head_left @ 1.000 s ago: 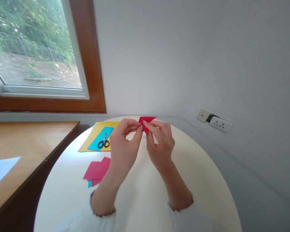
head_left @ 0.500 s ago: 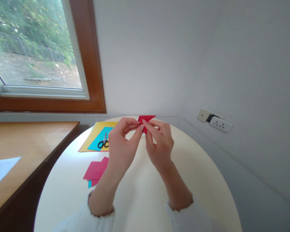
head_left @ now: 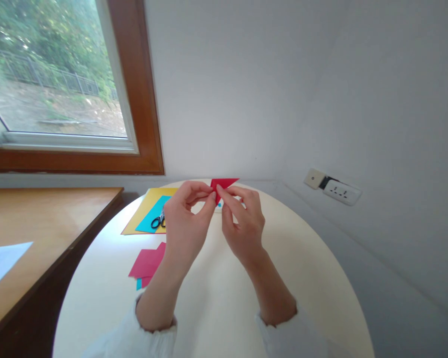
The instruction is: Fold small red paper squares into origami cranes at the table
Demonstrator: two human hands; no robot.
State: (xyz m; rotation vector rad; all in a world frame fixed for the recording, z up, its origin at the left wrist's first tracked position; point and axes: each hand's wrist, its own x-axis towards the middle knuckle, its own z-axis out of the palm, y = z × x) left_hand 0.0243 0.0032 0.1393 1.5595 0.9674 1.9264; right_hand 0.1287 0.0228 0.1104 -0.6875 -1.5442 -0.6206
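Note:
A small folded piece of red paper (head_left: 224, 183) is held up above the far side of the round table, a pointed corner reaching right. My left hand (head_left: 188, 214) pinches its left part between thumb and fingers. From the right, my right hand (head_left: 244, 214) has its index finger pressed on the paper's face, with the thumb lower down and apart from it. The paper's lower part is partly covered by fingers. Behind the hands, a small white item with a blue mark (head_left: 219, 205) shows only in part.
Left on the white round table (head_left: 212, 308) lie yellow sheets (head_left: 144, 211), a blue sheet (head_left: 149, 219) and black-handled scissors (head_left: 157, 222), partly behind my left hand. Nearer are pink paper pieces (head_left: 145, 263). A wooden desk (head_left: 52, 214) stands left; the wall (head_left: 246, 99) rises behind.
Both hands and the red paper have shifted slightly left. My right thumb has come away from the paper's lower part, and the blue-marked item behind shows more.

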